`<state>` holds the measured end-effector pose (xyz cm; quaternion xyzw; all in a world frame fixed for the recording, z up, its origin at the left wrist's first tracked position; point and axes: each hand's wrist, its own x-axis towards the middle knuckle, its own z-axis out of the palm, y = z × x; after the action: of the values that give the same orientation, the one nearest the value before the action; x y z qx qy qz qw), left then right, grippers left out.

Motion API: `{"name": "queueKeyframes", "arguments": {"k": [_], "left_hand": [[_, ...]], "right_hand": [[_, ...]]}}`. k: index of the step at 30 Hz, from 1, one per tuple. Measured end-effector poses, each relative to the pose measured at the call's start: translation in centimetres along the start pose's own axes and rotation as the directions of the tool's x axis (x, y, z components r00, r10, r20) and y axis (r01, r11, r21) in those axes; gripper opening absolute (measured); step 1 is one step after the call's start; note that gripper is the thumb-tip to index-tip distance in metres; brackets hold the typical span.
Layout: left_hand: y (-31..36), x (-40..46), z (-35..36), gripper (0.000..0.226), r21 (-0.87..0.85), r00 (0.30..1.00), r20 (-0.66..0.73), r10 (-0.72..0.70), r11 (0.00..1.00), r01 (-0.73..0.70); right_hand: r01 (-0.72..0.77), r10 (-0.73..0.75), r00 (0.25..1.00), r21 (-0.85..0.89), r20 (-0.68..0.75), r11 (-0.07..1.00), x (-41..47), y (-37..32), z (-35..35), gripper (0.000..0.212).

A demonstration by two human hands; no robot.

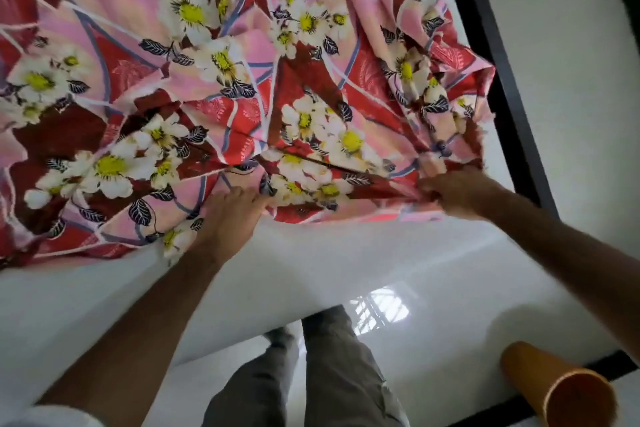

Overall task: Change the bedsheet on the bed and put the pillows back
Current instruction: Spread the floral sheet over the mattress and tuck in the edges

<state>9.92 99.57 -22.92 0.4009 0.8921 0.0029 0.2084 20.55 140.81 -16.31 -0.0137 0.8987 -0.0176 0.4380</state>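
Note:
A red and pink bedsheet (221, 87) printed with white flowers lies crumpled across the white mattress (311, 274). Its near edge is bunched up, leaving the mattress's front strip bare. My left hand (232, 215) grips the sheet's near edge at the middle, fingers curled into the folds. Further right, my right hand (457, 191) pinches a gathered fold of the same edge near the mattress's right side. No pillows are in view.
A black strip (498, 55) runs along the mattress's right side beside a white wall. An orange tube (554, 388) lies on the glossy white floor at the lower right. My legs (332, 367) stand against the mattress's near edge.

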Motion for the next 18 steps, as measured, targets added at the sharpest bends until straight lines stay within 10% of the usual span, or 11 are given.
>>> {"name": "queueKeyframes", "arguments": {"k": [2, 5, 9, 12, 18], "left_hand": [[1.3, -0.7, -1.0, 0.026, -0.285, 0.993, 0.077, 0.086, 0.957, -0.060], [5.0, -2.7, -3.0, 0.026, -0.539, 0.981, 0.095, 0.170, 0.837, -0.093], [10.0, -8.2, -4.3, 0.019, -0.566, 0.943, -0.286, 0.172, 0.764, -0.310], [14.0, -13.0, -5.6, 0.030, -0.729, 0.942, -0.308, 0.134, 0.603, -0.324], [15.9, -18.1, -2.3, 0.026, -0.677, 0.979, -0.029, 0.204, 0.716, -0.169]], "right_hand": [[-0.182, 0.154, 0.970, -0.139, -0.188, 0.973, -0.9, 0.6, 0.2, 0.072], [-0.344, 0.280, 0.906, -0.165, -0.319, 0.924, -2.3, -1.1, 1.7, 0.061], [0.056, 0.003, 0.970, 0.236, -0.243, 0.970, -5.1, -12.6, 4.4, 0.086], [0.236, -0.031, 0.890, 0.403, -0.454, 0.884, -8.3, -20.1, 6.4, 0.025], [0.015, -0.015, 1.000, 0.015, 0.013, 1.000, -14.7, -17.8, 8.4, 0.046]]}}
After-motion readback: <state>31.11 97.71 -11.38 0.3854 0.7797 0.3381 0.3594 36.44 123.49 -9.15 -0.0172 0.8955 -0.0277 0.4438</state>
